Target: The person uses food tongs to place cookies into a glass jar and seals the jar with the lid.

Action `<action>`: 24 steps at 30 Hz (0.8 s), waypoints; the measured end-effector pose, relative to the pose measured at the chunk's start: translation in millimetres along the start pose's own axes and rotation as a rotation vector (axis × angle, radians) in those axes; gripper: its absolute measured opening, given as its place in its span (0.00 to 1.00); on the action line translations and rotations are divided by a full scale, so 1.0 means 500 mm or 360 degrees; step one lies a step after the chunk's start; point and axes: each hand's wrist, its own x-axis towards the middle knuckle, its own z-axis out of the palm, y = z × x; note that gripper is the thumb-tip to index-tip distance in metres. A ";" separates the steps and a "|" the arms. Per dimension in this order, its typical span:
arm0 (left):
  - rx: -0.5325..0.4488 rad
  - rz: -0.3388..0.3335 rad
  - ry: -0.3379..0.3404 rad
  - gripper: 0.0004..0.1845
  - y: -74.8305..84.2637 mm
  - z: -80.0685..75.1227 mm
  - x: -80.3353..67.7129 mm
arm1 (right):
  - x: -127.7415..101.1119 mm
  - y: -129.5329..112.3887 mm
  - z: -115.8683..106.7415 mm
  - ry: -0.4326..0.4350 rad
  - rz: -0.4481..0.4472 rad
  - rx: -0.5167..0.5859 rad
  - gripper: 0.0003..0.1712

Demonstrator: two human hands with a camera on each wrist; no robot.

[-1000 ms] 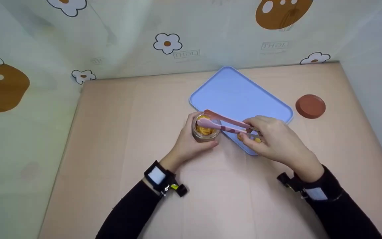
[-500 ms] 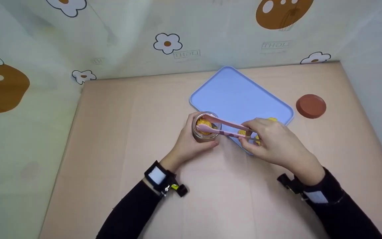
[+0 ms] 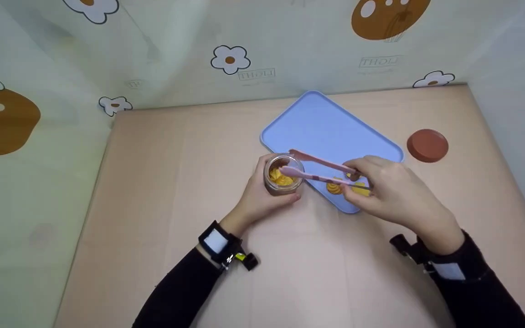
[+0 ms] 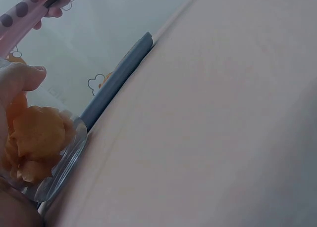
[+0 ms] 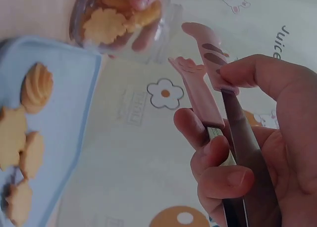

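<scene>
A pale pink worktop (image 3: 162, 191) sits between flower-printed curtain walls (image 3: 226, 59). Mid-worktop, the left hand (image 3: 255, 198) wraps a clear glass biscuit jar (image 3: 282, 175); the right hand (image 3: 392, 193) pinches pink spotted tongs (image 3: 319, 168) at its mouth, over a blue tray's (image 3: 326, 127) near corner.

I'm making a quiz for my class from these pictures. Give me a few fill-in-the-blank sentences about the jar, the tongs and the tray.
The left hand grips a glass jar that holds ____ cookies.
The right hand holds pink ____ whose tips are above the jar's mouth.
More cookies lie on the ____ tray.
The brown lid lies on the table, to the ____ of the tray.

Missing words: yellow; tongs; blue; right
</scene>
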 end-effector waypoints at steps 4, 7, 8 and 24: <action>0.0006 0.0003 0.0016 0.51 0.001 0.001 0.001 | -0.006 0.022 -0.031 0.0024 0.0047 -0.0033 0.16; -0.0009 0.0020 0.0017 0.51 0.000 0.002 0.002 | -0.013 0.045 -0.059 0.0001 0.0114 -0.0065 0.16; -0.0012 0.0024 0.0017 0.50 0.000 0.003 0.002 | -0.015 0.053 -0.068 -0.0018 0.0144 -0.0079 0.15; -0.0027 0.0005 0.0006 0.50 -0.001 0.004 0.003 | -0.043 0.136 -0.132 -0.0540 0.0630 -0.0145 0.23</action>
